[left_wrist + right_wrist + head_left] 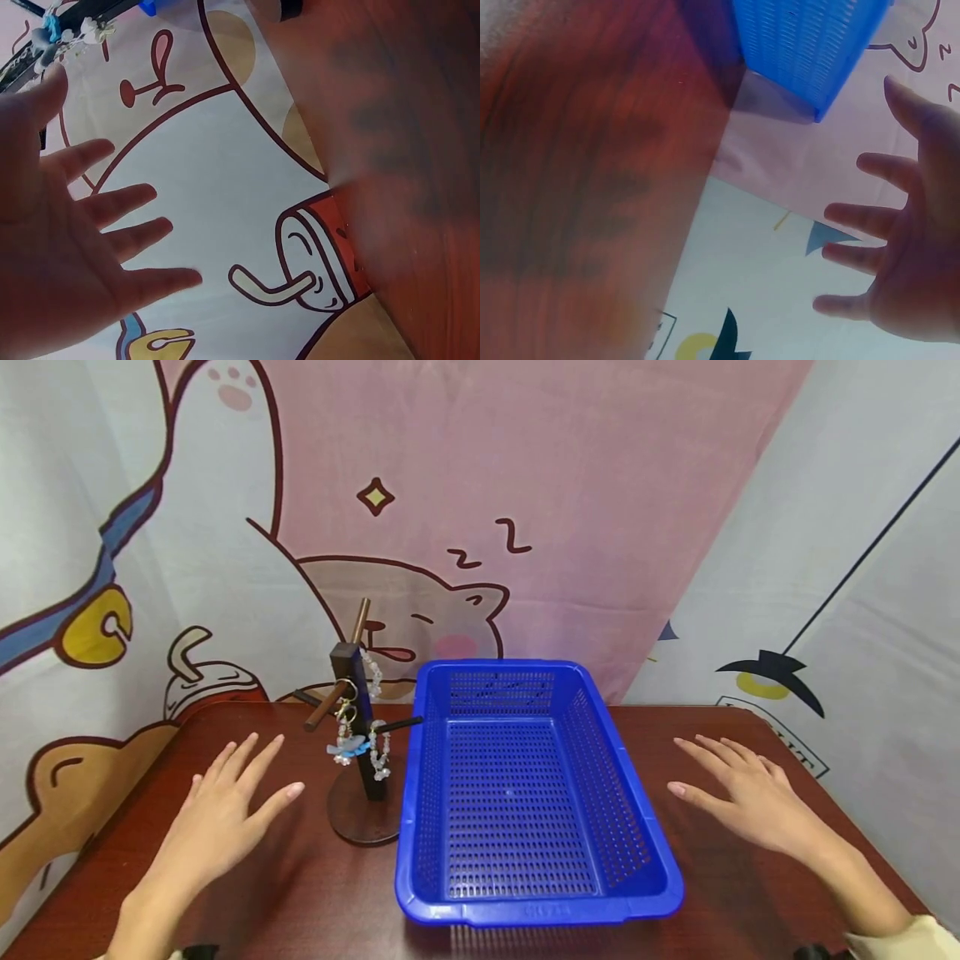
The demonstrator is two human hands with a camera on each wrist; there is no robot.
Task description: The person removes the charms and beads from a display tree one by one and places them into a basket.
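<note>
Head view: the basket (517, 810) stood on the table (300, 885), with the stand (361, 706) (bracelets (348, 747) hung from its pegs) just to its left; the left hand (213, 822), fingers spread, was beside the stand, and the right hand (753, 797), likewise spread, right of the basket. Left wrist view: straightened fingers fronted the printed cloth (210, 195). Right wrist view: the fingers were extended, the basket beyond the thumb.

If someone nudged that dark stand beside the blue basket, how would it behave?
The stand might tip, being tall and slim, though the round base should help steady it. The beaded bracelets hang from its pegs, so they'd probably swing.
</note>
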